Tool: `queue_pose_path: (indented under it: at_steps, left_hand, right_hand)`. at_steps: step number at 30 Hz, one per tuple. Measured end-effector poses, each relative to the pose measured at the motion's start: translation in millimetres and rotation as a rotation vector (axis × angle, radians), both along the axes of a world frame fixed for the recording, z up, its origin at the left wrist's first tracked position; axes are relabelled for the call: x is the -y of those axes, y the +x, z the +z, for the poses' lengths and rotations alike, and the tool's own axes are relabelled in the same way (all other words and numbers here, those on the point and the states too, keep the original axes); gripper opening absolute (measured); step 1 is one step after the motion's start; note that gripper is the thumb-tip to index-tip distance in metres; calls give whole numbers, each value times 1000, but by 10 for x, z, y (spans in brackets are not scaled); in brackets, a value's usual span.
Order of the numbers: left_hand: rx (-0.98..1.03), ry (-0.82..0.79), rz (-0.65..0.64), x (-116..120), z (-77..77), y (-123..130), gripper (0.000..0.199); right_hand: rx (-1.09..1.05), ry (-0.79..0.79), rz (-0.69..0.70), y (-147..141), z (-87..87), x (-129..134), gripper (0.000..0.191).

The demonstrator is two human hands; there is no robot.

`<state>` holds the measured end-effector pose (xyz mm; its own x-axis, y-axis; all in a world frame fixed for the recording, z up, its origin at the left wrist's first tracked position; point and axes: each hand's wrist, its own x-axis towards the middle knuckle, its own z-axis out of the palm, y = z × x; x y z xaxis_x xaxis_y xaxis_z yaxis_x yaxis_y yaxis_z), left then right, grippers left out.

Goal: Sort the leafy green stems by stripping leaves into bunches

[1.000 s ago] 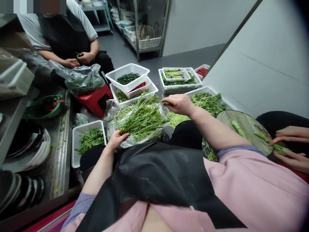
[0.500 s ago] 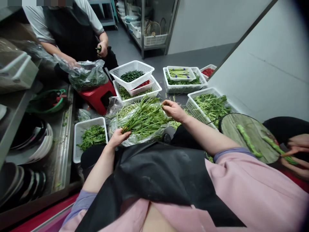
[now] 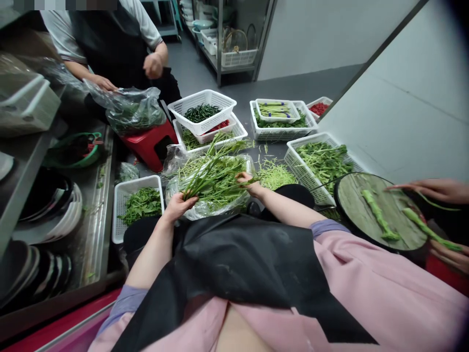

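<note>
Aslant, green stems [image 3: 205,172] in left hand [image 3: 178,206], pointing away rightward

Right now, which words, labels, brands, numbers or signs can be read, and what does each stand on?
None: no text can be read anywhere in view.
Purple bands on the bundled stalks: too small to tell whether they carry print.
Clear plastic bag at the centre: no readable lettering.
</note>
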<state>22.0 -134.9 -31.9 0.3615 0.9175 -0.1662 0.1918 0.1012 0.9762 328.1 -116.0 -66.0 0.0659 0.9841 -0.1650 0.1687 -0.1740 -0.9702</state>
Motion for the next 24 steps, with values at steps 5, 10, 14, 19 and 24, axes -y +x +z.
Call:
queue_pose_path:
  at_steps: [5,10,14,19,24]
  left_hand:
    - [-91,71,-2,-10,-28,-38,39]
    - [-115,163,18,-32,-74,-51,37]
    - [-160,240,3,-41,-74,-15,33]
    - [-233,301,-42,-61,-60,89,28]
    - [-245,262,-75,-80,-57,209,28]
  right_hand:
    - [531,124,673,-79,81,-22,30]
    - [875,-91,223,291,456,-184,20]
    - [371,-61,50,474,738,-18,45]
    - [-213,25,46,341,851,291,47]
    - [-341,61,-16,326,765,441,43]
